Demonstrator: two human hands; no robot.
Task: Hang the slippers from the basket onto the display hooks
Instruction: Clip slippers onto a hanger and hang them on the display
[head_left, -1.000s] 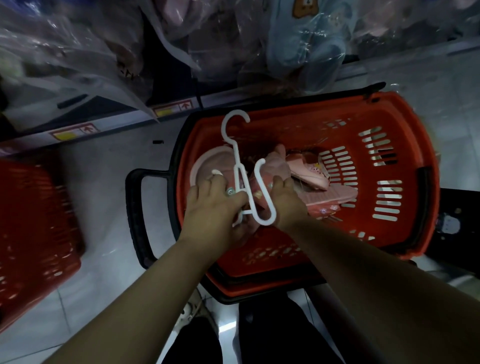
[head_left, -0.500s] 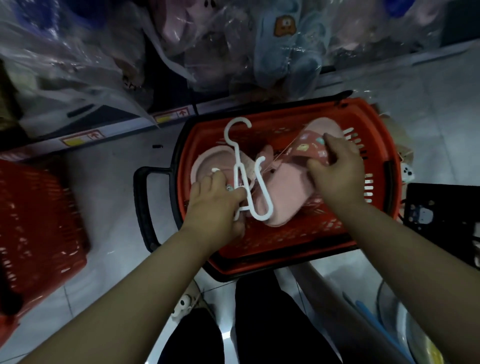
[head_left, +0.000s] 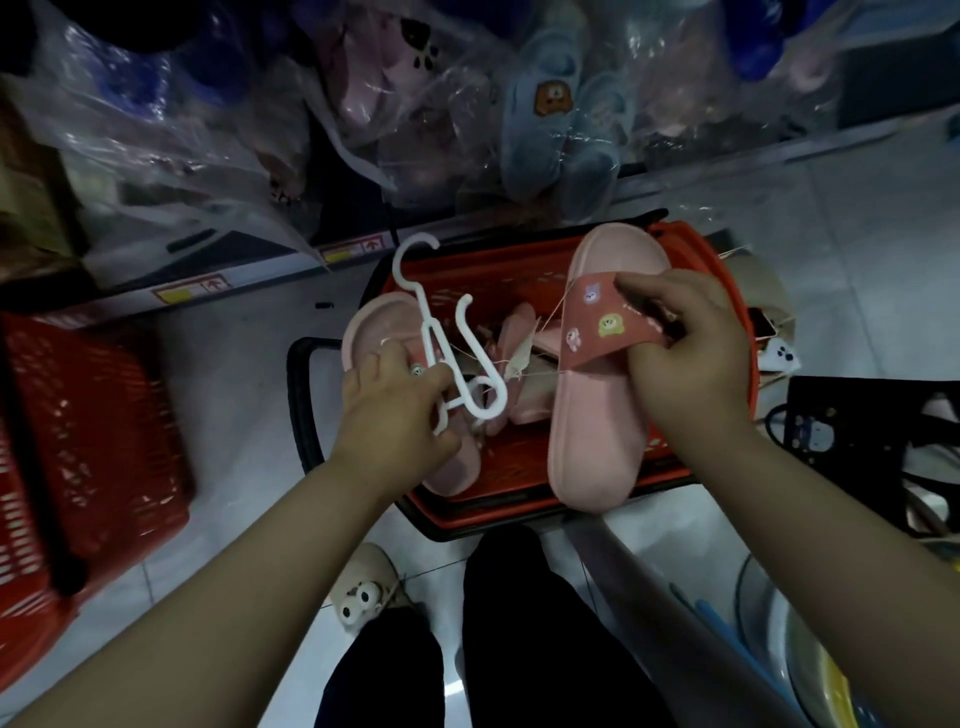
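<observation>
My left grip is clamping the white hanger; my right grip is pinching the pink slipper strap above the basket.

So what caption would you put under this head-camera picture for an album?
Over a red basket, the left hand holds a white hanger and slipper; the right hand lifts its pink mate.

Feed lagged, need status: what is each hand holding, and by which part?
Left hand pinches the white hanger near its lower stem, against a pink slipper. Right hand grips the other pink slipper by its patterned strap.
</observation>
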